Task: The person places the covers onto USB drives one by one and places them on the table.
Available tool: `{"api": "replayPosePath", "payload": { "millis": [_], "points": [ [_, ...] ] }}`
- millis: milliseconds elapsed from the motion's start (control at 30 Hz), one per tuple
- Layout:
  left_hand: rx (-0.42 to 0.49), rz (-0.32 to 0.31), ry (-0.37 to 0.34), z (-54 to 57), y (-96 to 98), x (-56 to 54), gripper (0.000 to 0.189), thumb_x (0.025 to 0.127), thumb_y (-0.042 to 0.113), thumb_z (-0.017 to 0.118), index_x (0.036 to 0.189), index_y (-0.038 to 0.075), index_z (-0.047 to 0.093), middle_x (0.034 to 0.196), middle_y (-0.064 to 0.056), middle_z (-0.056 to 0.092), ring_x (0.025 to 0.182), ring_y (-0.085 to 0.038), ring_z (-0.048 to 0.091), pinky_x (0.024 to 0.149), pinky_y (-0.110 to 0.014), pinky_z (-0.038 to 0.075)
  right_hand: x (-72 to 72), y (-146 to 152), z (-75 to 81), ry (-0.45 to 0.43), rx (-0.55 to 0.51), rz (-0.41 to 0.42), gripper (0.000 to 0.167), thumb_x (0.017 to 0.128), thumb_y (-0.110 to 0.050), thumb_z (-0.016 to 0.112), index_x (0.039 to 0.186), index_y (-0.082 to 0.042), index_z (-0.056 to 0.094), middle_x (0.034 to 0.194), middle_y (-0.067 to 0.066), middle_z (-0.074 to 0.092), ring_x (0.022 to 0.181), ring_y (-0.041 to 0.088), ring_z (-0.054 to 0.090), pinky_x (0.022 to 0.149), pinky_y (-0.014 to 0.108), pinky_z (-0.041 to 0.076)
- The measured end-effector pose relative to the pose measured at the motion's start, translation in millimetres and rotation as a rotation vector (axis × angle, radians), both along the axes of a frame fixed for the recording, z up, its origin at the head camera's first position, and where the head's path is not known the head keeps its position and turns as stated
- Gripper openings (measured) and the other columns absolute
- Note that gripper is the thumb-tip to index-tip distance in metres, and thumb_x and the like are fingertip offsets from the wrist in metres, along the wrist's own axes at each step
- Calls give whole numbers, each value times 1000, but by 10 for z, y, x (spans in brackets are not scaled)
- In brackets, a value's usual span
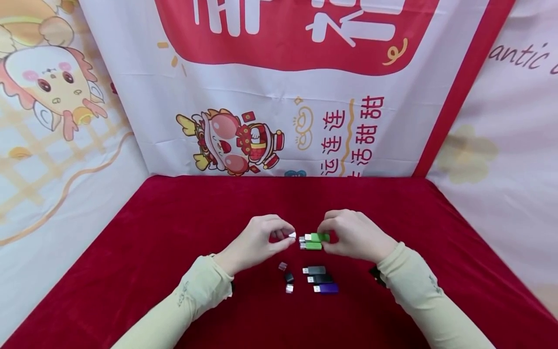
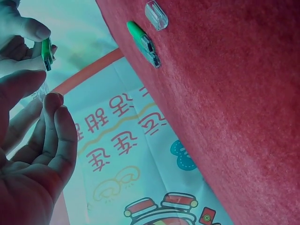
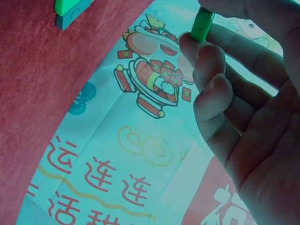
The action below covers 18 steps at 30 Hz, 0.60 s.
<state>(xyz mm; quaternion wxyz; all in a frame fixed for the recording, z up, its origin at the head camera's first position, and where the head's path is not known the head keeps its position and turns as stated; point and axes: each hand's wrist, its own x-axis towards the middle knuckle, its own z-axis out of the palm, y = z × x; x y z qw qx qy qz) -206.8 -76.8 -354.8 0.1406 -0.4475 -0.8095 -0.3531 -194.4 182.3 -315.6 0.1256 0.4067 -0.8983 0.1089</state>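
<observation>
Head view: we see both hands angled inward above the red cloth — the left hand pinching a clear cap, the right hand a green USB stick near it. In the left wrist view we find thumb and fingertips together on the cap; in the right wrist view, curled fingers clamp the stick.

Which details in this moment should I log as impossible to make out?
Clear cap, left wrist view: mostly covered by the left hand's fingers.
Held green stick, right wrist view: partly hidden by the right hand.
Green stick on the cloth, right wrist view: cut off by the top edge.
Purple stick, head view: any print too small.
</observation>
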Motion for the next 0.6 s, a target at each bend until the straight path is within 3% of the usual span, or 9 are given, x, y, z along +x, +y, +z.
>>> {"api": "replayPosePath", "payload": {
  "millis": [600],
  "points": [
    [-6,-24,-5,-4,27,22,16,85,10,78,100,9,73,89,7,63,77,-6,58,70,-21,51,22,-61,-5,-13,-20,9,23,69,-19,89,87,-15,75,80,-6,60,58,3,47,54,20,46]
  ]
}}
